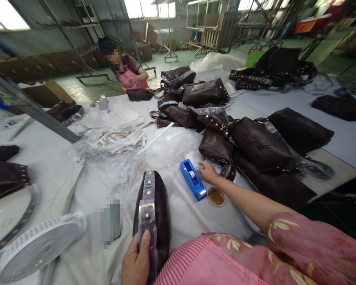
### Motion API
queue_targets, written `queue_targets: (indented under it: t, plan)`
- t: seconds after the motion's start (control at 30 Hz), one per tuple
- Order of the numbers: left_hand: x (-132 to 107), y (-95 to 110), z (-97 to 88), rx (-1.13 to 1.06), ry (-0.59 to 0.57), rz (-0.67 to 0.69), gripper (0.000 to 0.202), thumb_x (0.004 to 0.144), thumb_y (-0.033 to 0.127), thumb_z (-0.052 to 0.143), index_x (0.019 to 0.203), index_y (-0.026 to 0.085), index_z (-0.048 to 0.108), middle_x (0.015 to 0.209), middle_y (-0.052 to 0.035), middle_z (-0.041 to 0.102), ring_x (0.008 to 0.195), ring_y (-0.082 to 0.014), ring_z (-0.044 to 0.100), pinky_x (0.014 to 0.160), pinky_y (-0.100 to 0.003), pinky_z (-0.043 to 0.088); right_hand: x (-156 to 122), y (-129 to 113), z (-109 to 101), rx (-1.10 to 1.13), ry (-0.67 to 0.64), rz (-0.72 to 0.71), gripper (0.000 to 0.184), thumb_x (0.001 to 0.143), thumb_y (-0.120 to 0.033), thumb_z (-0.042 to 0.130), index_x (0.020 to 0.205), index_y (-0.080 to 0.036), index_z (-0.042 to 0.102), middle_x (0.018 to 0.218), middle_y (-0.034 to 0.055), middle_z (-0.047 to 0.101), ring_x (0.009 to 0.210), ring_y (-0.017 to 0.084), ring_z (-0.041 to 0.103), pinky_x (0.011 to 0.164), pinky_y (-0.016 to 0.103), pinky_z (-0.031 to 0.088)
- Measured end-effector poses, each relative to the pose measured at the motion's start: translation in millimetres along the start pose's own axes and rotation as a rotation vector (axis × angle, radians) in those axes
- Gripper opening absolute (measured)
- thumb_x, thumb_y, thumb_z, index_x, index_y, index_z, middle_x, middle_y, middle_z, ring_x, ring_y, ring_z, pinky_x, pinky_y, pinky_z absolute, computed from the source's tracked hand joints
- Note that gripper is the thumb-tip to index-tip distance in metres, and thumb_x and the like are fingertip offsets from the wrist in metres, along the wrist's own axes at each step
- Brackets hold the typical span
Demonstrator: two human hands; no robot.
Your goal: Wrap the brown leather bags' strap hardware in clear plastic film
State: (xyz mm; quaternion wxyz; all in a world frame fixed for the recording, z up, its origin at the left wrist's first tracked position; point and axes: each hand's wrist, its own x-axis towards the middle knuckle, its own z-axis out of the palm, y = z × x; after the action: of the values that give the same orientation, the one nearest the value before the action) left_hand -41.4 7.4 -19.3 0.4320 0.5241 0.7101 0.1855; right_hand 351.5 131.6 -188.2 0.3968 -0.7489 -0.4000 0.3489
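A dark brown leather bag (163, 213) stands on the white-covered table in front of me. Along its top runs a studded strap (149, 186) with a gold buckle, wrapped in clear plastic. My left hand (136, 257) grips this wrapped strap, thumb on top. Just right of a blue tape dispenser (190, 178) is my right hand (208, 172), its fingers bent and drawn together at the tips; what they hold, if anything, is too small to make out. A round amber roll of tape (216, 196) lies below that hand.
Brown bags (206, 93) are heaped beyond the dispenser. A white fan (44, 247) stands at lower left, near a blurred-out phone-like object (111, 223). Paper strips (118, 140) lie on plastic sheeting. A metal post (38, 111) crosses the left side. Another person (129, 73) is across the table.
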Motion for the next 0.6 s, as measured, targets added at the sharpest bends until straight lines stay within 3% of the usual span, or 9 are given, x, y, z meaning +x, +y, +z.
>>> queue_targets:
  t: [0.1,0.23,0.4,0.5,0.6]
  plan:
    - [-1,-1,-0.2,-0.002,-0.002,0.002,0.059,0.082,0.069,0.044,0.097,0.018,0.069,0.088,-0.0073,0.074,0.087,-0.0282,0.067,0.079,-0.037,0.051,-2,1,4,0.010,0.030,0.005,0.022,0.068,-0.017,0.057,0.089,-0.019,0.063,0.088,0.0072,0.066,0.093,0.024,0.058,0.084,0.032,0.044]
    - [-1,-2,-0.3,0.002,-0.008,0.003,0.060,0.082,0.070,0.043,0.095,0.018,0.069,0.084,-0.0071,0.073,0.082,-0.0277,0.066,0.077,-0.037,0.051,-3,-3,6,0.111,-0.010,0.034,0.017,0.067,-0.021,0.057,0.084,-0.021,0.054,0.080,0.0028,0.061,0.081,0.020,0.057,0.071,0.029,0.045]
    - [0,0,-0.4,-0.012,-0.003,-0.014,0.061,0.080,0.071,0.045,0.094,0.017,0.069,0.082,-0.0070,0.073,0.081,-0.0281,0.067,0.075,-0.037,0.051,-1,-24,5,0.340,-0.185,0.091,0.029,0.063,-0.025,0.055,0.091,-0.023,0.047,0.066,-0.0064,0.051,0.045,0.009,0.037,0.044,0.021,0.030]
    - [0,2,-0.7,-0.027,0.002,-0.011,0.061,0.079,0.072,0.046,0.094,0.017,0.070,0.085,-0.0076,0.074,0.083,-0.0282,0.067,0.076,-0.036,0.052,-4,-43,-1,0.477,-0.311,0.100,0.032,0.059,-0.023,0.056,0.089,-0.022,0.047,0.062,-0.0076,0.049,0.040,0.006,0.029,0.041,0.019,0.023]
    - [0,3,-1.6,-0.012,0.003,-0.012,0.060,0.079,0.071,0.045,0.093,0.018,0.070,0.080,-0.0064,0.073,0.080,-0.0279,0.067,0.075,-0.036,0.051,-10,-66,-12,0.605,-0.383,0.080,0.032,0.057,-0.019,0.055,0.089,-0.021,0.048,0.062,-0.0074,0.048,0.042,0.005,0.028,0.042,0.019,0.024]
